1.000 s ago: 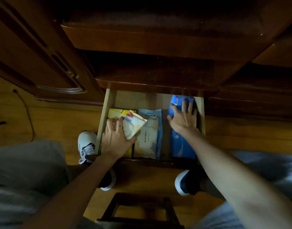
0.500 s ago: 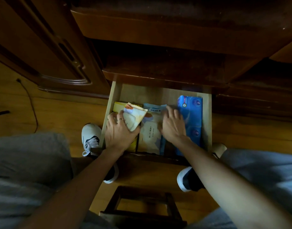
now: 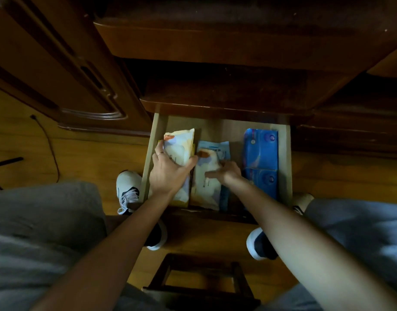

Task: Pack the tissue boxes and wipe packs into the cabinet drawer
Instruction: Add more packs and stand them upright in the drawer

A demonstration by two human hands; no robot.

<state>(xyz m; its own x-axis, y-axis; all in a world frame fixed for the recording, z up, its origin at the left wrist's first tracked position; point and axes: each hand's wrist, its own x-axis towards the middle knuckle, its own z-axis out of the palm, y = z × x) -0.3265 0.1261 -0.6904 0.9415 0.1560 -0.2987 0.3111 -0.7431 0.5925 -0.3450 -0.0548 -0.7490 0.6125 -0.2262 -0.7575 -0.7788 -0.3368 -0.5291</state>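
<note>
The wooden drawer (image 3: 284,158) stands pulled out below the dark cabinet. My left hand (image 3: 168,173) grips a yellow-and-white wipe pack (image 3: 179,144) at the drawer's left side, now lying lengthwise. Beside it lies a white-and-blue wipe pack (image 3: 207,189) in the middle; my right hand (image 3: 226,172) rests on it with fingers bent, pressing down. Along the right wall sit blue tissue packs (image 3: 260,151), untouched. More yellow packaging shows under the left pack.
The dark cabinet top (image 3: 226,41) overhangs the drawer's back. My white shoes (image 3: 128,187) flank the drawer on the wooden floor. A dark stool frame (image 3: 199,286) sits between my knees. A cable (image 3: 51,151) trails on the floor at left.
My left hand turned the yellow-and-white pack from slanted to lengthwise at the drawer's left. My right hand left the blue tissue packs and came onto the middle wipe pack.
</note>
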